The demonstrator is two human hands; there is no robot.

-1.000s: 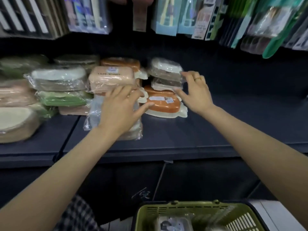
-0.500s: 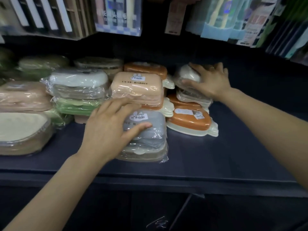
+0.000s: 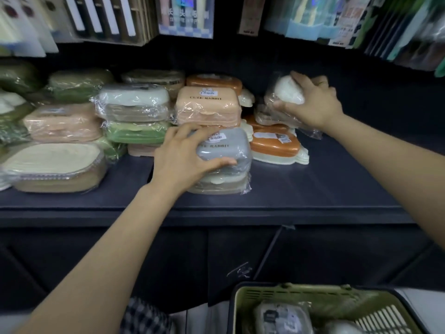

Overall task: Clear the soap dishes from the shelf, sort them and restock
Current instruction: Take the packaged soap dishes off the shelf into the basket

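From the head camera, the far left of the dark shelf (image 3: 325, 184) blurs out, green and cream packs smeared, and the hanging goods above are too blurred to read. Bottom right, a green basket (image 3: 243, 309) is cut off by the frame, a wrapped pack lying inside, its label illegible. Readable writing: "CUTE RABBIT" on the peach soap dish (image 3: 207, 104); the grey soap dish (image 3: 231, 150) beneath it shows "RABBIT", the first word covered by fingers. Left hand (image 3: 183, 157) reaches in, palm down, fingers curled over the grey dish's top, thumb along its front edge, gripping it at mid-shelf. Right hand (image 3: 310, 102), a ring on one finger, clutches the white wrapped soap dish (image 3: 287, 92) atop the orange soap dishes (image 3: 272, 145) at the back.
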